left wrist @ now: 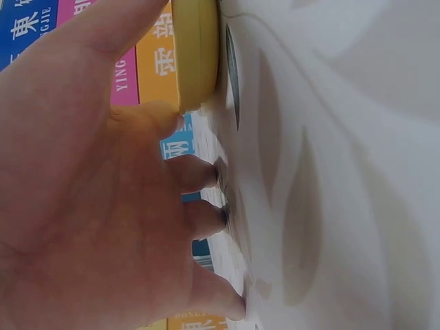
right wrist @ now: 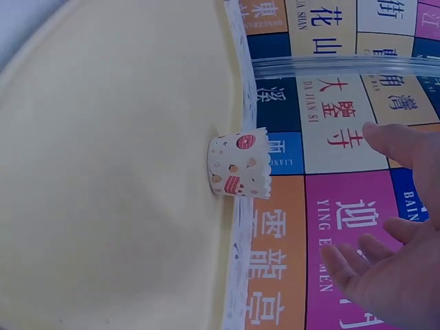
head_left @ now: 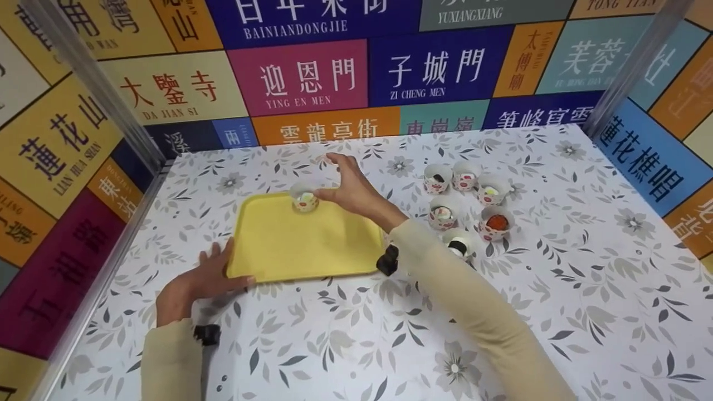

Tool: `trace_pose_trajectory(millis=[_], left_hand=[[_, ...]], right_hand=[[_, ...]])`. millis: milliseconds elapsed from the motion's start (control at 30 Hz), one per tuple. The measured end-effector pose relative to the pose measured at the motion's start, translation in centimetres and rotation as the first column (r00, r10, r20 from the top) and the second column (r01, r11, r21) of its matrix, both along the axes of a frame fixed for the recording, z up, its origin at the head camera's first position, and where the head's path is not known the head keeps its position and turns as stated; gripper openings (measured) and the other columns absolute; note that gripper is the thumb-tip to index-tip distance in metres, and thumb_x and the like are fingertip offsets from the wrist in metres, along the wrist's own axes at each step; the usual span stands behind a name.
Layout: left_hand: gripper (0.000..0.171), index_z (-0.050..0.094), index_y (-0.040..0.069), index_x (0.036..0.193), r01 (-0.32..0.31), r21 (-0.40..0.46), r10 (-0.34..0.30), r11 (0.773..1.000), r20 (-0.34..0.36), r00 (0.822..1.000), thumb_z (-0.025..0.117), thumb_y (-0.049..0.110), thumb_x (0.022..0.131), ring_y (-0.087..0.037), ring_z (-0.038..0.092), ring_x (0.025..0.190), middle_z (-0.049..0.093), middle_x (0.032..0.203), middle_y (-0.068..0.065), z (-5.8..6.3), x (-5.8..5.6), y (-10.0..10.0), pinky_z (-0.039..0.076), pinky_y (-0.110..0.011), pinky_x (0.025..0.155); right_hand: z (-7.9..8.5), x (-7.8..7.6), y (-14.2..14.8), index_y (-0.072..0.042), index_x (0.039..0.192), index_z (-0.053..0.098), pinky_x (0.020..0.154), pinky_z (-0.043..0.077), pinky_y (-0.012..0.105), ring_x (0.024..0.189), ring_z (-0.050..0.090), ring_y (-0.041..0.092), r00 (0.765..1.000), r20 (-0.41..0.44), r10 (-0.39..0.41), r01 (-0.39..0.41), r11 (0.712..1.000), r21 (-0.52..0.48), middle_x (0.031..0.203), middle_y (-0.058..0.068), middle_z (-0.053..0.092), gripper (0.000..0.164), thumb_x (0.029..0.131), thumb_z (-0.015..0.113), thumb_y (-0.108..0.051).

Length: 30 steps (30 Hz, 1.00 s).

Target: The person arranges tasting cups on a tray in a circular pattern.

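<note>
A yellow tray (head_left: 306, 239) lies on the floral-covered table. On its back left part stands a patterned paper cup (head_left: 304, 201) with something white and yellow inside; in the right wrist view the cup (right wrist: 237, 165) is upright with a scalloped rim. My right hand (head_left: 353, 186) is beside and above this cup, fingers spread and apart from it in the right wrist view. At the tray's front left corner, my left hand (head_left: 209, 273) rests with thumb and fingers spread along the edges. The left wrist view has its other fingertips (left wrist: 206, 220) on the table.
Several similar paper cups (head_left: 443, 214) with small contents stand grouped right of the tray. One holds an orange-red piece (head_left: 497, 223), another a black-and-white one (head_left: 458, 247). Colourful sign-covered panels (head_left: 312, 72) border the table at the back and both sides.
</note>
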<state>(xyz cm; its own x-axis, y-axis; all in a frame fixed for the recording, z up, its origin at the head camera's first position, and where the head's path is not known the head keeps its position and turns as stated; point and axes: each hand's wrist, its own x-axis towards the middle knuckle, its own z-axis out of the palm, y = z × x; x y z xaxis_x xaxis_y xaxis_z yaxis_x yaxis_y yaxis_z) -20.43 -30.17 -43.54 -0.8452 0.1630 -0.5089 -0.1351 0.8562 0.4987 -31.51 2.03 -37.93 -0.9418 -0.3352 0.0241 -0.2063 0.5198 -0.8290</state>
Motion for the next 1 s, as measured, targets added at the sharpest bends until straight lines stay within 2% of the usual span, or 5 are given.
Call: trace_pose_trajectory(millis=[233, 500, 733, 1000], left_hand=[[0.122, -0.017, 0.014, 0.159, 0.014, 0.002, -0.014, 1.000, -0.004, 1.000, 0.065, 0.067, 0.085, -0.053, -0.025, 0.147, -0.025, 0.162, -0.026, -0.1, 0.1, -0.2, -0.003, -0.076, 0.115], [0.122, -0.017, 0.017, 0.159, 0.000, -0.010, 0.000, 1.000, 0.011, 1.000, 0.064, 0.070, 0.084, -0.051, -0.025, 0.148, -0.026, 0.163, -0.024, 0.0, 0.0, 0.0, -0.003, -0.076, 0.115], [0.122, -0.015, 0.016, 0.160, -0.002, -0.005, 0.002, 1.000, -0.003, 1.000, 0.065, 0.068, 0.084, -0.051, -0.024, 0.148, -0.025, 0.163, -0.024, 0.2, -0.1, 0.5, -0.005, -0.075, 0.115], [0.122, -0.015, 0.016, 0.160, -0.011, -0.002, 0.011, 1.000, -0.001, 1.000, 0.066, 0.068, 0.084, -0.050, -0.024, 0.148, -0.025, 0.163, -0.024, 0.3, 0.1, 0.0, -0.006, -0.074, 0.116]], right_hand=[[0.9, 1.5, 1.8, -0.018, 0.155, 0.032, 0.116, 0.040, 0.044, 0.141, 0.042, 0.026, 0.998, -0.066, 0.015, -0.013, 1.000, 0.026, 0.156, 0.009, 0.034, 0.079, 0.090, 0.076, -0.031], [1.9, 3.2, 5.2, -0.015, 0.153, 0.037, 0.116, 0.040, 0.044, 0.144, 0.039, 0.027, 0.993, -0.115, 0.029, -0.030, 0.999, -0.012, 0.154, 0.009, 0.038, 0.075, 0.090, 0.076, -0.024], [2.1, 4.4, 8.2, -0.017, 0.152, 0.040, 0.113, 0.041, 0.042, 0.142, 0.040, 0.024, 0.991, -0.136, 0.005, -0.008, 1.000, -0.017, 0.153, 0.007, 0.039, 0.073, 0.089, 0.077, -0.023], [2.5, 6.1, 10.9, -0.016, 0.151, 0.041, 0.111, 0.043, 0.044, 0.140, 0.044, 0.024, 0.982, -0.190, -0.024, 0.015, 0.999, -0.049, 0.151, 0.006, 0.043, 0.072, 0.088, 0.077, -0.019]])
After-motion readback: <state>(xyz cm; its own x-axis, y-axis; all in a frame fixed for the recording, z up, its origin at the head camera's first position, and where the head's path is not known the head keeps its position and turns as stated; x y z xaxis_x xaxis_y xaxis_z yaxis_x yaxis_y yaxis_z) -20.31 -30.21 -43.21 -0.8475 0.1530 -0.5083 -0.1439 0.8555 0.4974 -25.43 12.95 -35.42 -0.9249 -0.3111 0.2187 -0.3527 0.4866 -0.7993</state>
